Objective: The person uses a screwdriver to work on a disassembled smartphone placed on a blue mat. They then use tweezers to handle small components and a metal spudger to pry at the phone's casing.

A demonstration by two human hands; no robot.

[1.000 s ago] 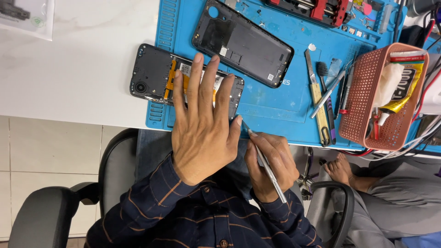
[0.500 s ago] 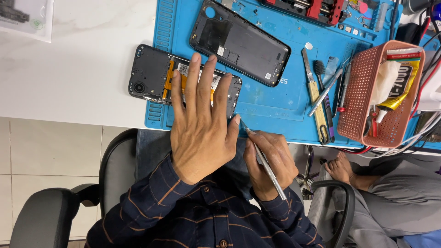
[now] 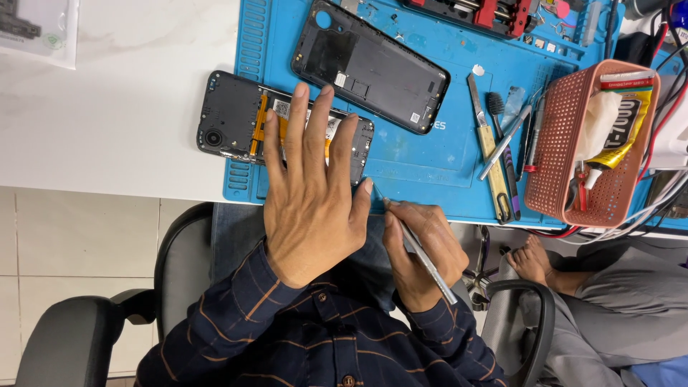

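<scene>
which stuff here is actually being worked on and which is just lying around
In hand:
- opened phone, under the left hand
- slim metal tool, held in the right hand
- blue work mat under the phone

Lying about:
- black back cover
- red basket with a glue tube
- loose tools beside the basket

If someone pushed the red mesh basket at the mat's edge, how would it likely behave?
The red mesh basket would probably slide easily; it looks like light plastic. It may tip, since a glue tube and white cloth stand above its rim. Cables beside it could snag.
</scene>
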